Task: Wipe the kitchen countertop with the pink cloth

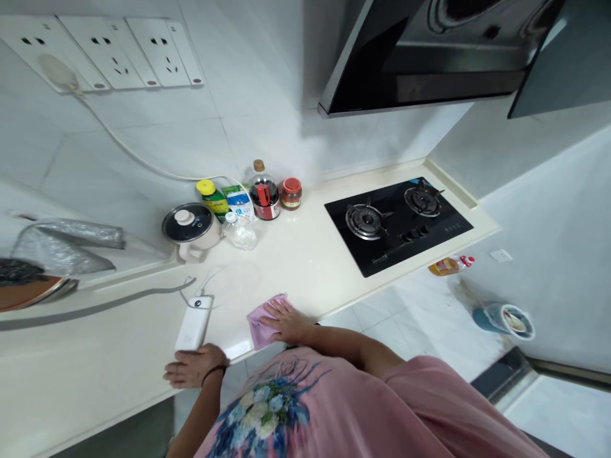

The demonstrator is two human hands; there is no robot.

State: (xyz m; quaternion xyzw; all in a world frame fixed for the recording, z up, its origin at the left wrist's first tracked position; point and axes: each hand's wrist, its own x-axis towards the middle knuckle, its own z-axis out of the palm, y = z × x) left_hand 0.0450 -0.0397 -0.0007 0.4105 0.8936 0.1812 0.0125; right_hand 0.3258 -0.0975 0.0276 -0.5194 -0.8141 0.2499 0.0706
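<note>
My right hand (285,322) lies flat with spread fingers on a pink cloth (260,327) at the counter's front edge. My left hand (195,367), with a dark band at the wrist, rests flat on the counter edge, fingers stretched out and holding nothing. Just beyond it lies a white power bank (193,324) with a thin cable; I cannot tell whether the fingertips touch it. The cream countertop (296,261) is under both hands.
Along the wall stand a lidded electric pot (191,229), a clear plastic bag (242,235), a yellow-capped bottle (213,198), a dark sauce bottle (265,197) and a red-lidded jar (291,193). A gas stove (396,232) sits right, under a range hood (429,83). A bucket (491,318) stands on the floor.
</note>
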